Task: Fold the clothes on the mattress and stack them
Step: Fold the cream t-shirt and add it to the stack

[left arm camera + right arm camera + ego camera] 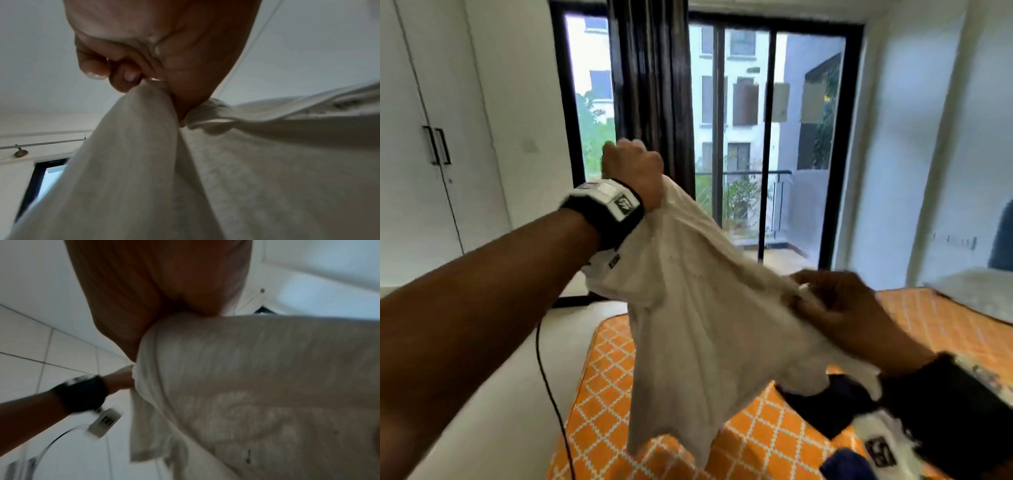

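Observation:
A white T-shirt (695, 308) hangs in the air above the orange patterned mattress (756, 442). My left hand (633, 164) is raised high and grips one end of the shirt in a fist; the left wrist view shows its fingers (123, 76) curled round bunched white cloth (144, 162). My right hand (835, 305), lower and to the right, pinches the other end of the shirt. In the right wrist view the cloth (257, 394) fills the frame below my palm (164, 288), and the fingers are hidden. The shirt's lower part droops toward the mattress.
Dark garments (828, 407) and a white one (887, 442) lie on the mattress at lower right. A grey pillow (976, 294) sits at the far right. A black cable (551, 394) hangs beside the mattress over the white floor. A wardrobe (431, 137) and glass doors (739, 137) stand behind.

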### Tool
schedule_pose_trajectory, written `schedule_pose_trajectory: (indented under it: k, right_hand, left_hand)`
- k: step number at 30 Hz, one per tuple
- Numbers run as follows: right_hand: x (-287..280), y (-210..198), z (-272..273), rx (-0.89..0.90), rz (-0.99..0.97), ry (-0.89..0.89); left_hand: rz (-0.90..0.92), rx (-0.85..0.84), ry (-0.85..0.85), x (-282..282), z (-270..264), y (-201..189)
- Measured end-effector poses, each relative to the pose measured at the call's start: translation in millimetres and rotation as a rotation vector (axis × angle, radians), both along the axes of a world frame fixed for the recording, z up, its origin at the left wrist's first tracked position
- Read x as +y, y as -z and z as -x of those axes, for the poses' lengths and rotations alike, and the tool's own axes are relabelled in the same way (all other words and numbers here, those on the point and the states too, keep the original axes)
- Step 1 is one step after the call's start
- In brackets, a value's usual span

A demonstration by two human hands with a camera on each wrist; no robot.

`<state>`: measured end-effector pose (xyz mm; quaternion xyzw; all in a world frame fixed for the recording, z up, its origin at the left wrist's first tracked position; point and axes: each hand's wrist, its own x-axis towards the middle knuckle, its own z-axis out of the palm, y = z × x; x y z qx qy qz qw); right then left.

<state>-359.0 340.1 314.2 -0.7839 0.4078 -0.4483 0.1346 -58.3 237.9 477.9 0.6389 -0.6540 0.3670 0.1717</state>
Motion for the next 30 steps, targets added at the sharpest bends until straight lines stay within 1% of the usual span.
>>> schedule_pose_trajectory:
  k: [1,2,4,5,6,7,9,10,11,12,13,14,15,16,18,20,21,22,24,25,26,28,29,30]
  right_hand:
    - [11.4,4.9,-19.3,0.031,-0.033,-0.078]
    - [20.8,8.4,-35.9,0.037,-0.118,-0.169]
    - [30.7,5.1,-58.0,0.004,-0.343,-0.352]
    - [31.5,-0.8,-63.0,0.026,-0.361,-0.388]
    - [30.8,-9.3,-66.0,0.069,-0.266,-0.357]
    - [24.6,-17.7,-65.9,0.081,-0.125,-0.277]
    - [9.0,-38.4,-58.8,-0.029,0.134,-0.004]
    - [0.0,-47.8,-54.9,-0.06,0.223,0.123]
    - [-7.3,-55.9,-51.9,-0.054,0.272,0.203]
    - [-16.9,-60.7,-50.7,-0.036,0.26,0.206]
    - [-25.4,-63.1,-51.0,-0.038,0.202,0.157]
    - [-32.6,-63.9,-52.9,-0.071,0.135,0.071]
    - [-38.3,-64.0,-54.7,-0.083,0.096,0.012]
    - [-42.3,-63.0,-57.5,-0.087,0.098,-0.03]
    - [-48.9,-65.9,-59.7,-0.027,0.144,-0.032]
    - [-48.7,-74.1,-60.5,0.022,0.191,-0.089]
    - [-47.3,-77.0,-60.1,0.031,0.203,-0.13]
    - [-45.4,-79.3,-59.2,0.029,0.209,-0.163]
    - [-41.0,-84.7,-56.4,0.002,0.231,-0.206]
    - [-39.6,-87.6,-54.2,-0.016,0.248,-0.195]
    - [-40.1,-90.9,-51.5,-0.03,0.259,-0.19]
    - [-36.3,-97.8,-43.1,-0.058,0.25,-0.172]
    - [-33.5,-99.9,-37.7,-0.106,0.222,-0.151]
    - [-31.5,-100.3,-30.5,-0.196,0.172,-0.139]
  left_hand:
    - [-0.009,0.061,0.008,1.5,8.2,-8.2]
    - [-0.036,0.158,0.046,1.4,15.8,-13.0]
    - [-0.08,0.328,0.207,2.8,26.9,-20.5]
    - [-0.121,0.405,0.314,3.1,31.1,-20.9]
    - [-0.173,0.486,0.455,4.8,34.1,-20.3]
    - [-0.245,0.578,0.617,6.4,36.1,-15.5]
    - [-0.407,0.752,0.929,16.6,39.3,-0.4]
    - [-0.488,0.796,1.038,25.8,41.7,8.1]
    - [-0.55,0.813,1.116,36.6,44.9,15.7]
    - [-0.591,0.826,1.187,48.6,49.0,23.3]
    - [-0.623,0.839,1.256,57.2,52.3,30.9]
    - [-0.653,0.851,1.324,65.9,54.4,37.3]
    - [-0.667,0.867,1.38,71.7,54.9,42.2]
    - [-0.664,0.889,1.42,77.8,53.4,47.5]
    - [-0.561,1.017,1.418,81.8,46.1,62.8]
    - [-0.41,1.204,1.325,75.8,35.2,90.7]
    - [-0.376,1.255,1.261,71.7,29.9,110.1]
    - [-0.406,1.276,1.196,66.8,26.3,132.3]
    - [-0.565,1.253,1.119,61.2,26.0,175.0]
    - [-0.624,1.227,1.09,59.9,28.0,192.3]
    - [-0.644,1.219,1.068,59.6,30.9,205.6]
    - [-0.616,1.284,1.073,61.7,34.1,219.3]
    - [-0.589,1.341,1.085,60.5,32.3,219.8]
    - [-0.562,1.395,1.09,58.9,28.8,216.7]
